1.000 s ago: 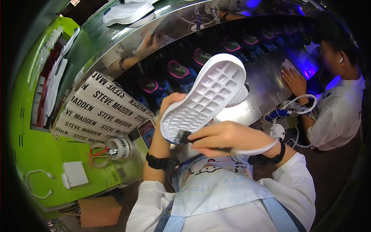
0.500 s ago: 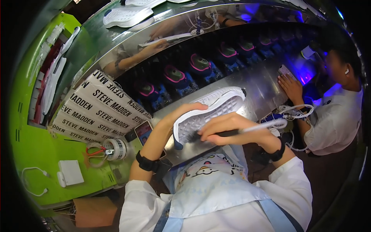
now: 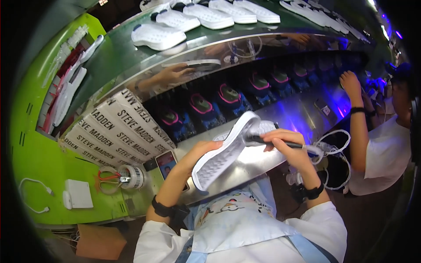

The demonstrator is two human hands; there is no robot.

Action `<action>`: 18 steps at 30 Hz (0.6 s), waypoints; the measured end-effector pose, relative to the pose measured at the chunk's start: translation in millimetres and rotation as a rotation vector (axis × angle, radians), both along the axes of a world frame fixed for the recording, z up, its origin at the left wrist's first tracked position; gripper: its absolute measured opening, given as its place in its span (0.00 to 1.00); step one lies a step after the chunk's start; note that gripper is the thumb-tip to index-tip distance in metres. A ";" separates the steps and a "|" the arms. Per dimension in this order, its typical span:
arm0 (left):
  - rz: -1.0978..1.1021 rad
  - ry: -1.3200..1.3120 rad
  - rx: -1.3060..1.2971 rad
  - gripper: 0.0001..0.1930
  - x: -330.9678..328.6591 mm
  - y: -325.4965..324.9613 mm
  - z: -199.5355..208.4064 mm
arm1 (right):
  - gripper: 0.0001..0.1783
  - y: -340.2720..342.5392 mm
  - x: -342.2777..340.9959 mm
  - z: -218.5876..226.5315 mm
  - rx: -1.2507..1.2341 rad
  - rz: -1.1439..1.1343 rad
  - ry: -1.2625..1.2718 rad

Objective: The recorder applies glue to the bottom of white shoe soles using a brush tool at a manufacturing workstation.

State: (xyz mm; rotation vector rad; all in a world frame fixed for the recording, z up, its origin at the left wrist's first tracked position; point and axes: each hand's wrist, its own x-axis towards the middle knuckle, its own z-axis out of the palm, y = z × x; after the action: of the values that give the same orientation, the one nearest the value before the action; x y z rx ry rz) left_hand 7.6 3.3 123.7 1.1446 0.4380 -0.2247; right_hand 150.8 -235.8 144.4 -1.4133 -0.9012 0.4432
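Observation:
My left hand [image 3: 198, 154] grips a white shoe sole [image 3: 215, 168] by its side, its hollow, studded inside turned toward me. The sole stands tilted over the metal bench. My right hand [image 3: 287, 148] pinches a slim dark-handled brush [image 3: 294, 144], with a white hose [image 3: 313, 150] running off its rear end. The brush's dark tip meets the inside of the sole near its far end; whether it presses on the surface I cannot tell. Just behind lies a second white sole [image 3: 266, 127], partly hidden by the held one.
Several shoe uppers with pink edging [image 3: 230, 94] stand in a dark trough behind the metal bench [image 3: 206, 142]. White soles [image 3: 208, 16] line a green belt above. To the left are a printed carton [image 3: 118, 118], a phone [image 3: 166, 164], tape and scissors. A co-worker's arm [image 3: 358, 127] reaches in at right.
The held sole has been tipped more upright, and my right hand has moved right with the brush. A second sole now shows behind. More soles are visible on the belt; the co-worker's hand has lifted.

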 end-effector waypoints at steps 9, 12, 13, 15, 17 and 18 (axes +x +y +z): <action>0.653 -0.656 -0.023 0.23 -12.0 124.9 116.5 | 0.09 17.6 -21.2 9.5 0.532 0.033 0.176; 0.701 -0.289 1.120 0.22 52.8 121.5 167.7 | 0.16 30.3 -37.7 2.2 0.460 -0.004 0.316; 0.712 -0.062 1.542 0.22 72.7 132.2 175.3 | 0.16 34.0 -44.7 1.9 0.455 0.040 0.338; 0.658 0.160 1.934 0.20 89.1 191.3 171.0 | 0.15 36.4 -57.8 0.6 0.426 0.122 0.357; 0.630 0.120 1.925 0.18 79.1 216.1 170.4 | 0.16 33.6 -60.5 -4.1 0.399 0.088 0.345; 0.722 -0.058 1.426 0.16 72.1 208.7 174.0 | 0.16 28.9 -55.4 -6.7 0.371 0.040 0.343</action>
State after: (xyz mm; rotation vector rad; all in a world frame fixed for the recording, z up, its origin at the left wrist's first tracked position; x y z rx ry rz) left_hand 79.6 212.0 297.7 2.2427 0.9805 0.9049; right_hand 95.5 -206.8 137.8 -0.9467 -0.6897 0.5012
